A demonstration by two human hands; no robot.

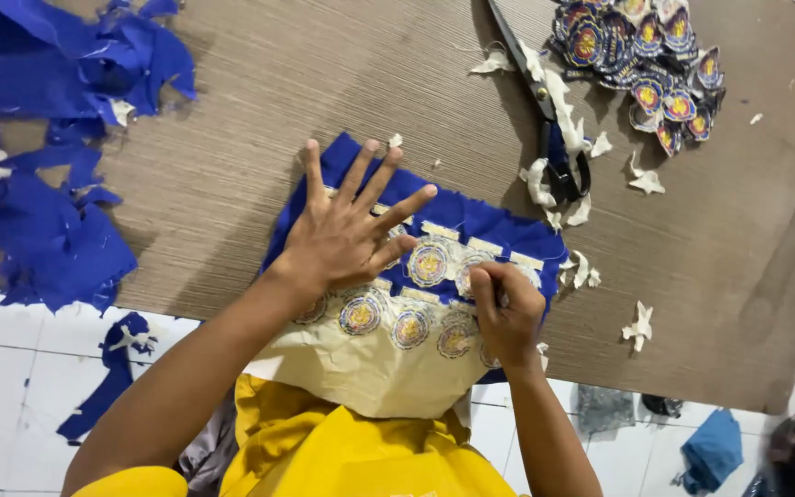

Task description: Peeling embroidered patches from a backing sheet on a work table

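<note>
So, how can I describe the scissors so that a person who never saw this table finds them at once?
Start at the brown wooden table and look to its far right part, beside the pile of round cut-out badges. The scissors lie just left of that pile, among cream paper scraps. They are the only metal tool there, with long blades and dark handles.

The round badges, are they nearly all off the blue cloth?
Partly. A pile of cut badges lies by the scissors. The left hand flattens the blue cloth while the right hand pinches one. Several badges on the sheet remain.
</note>
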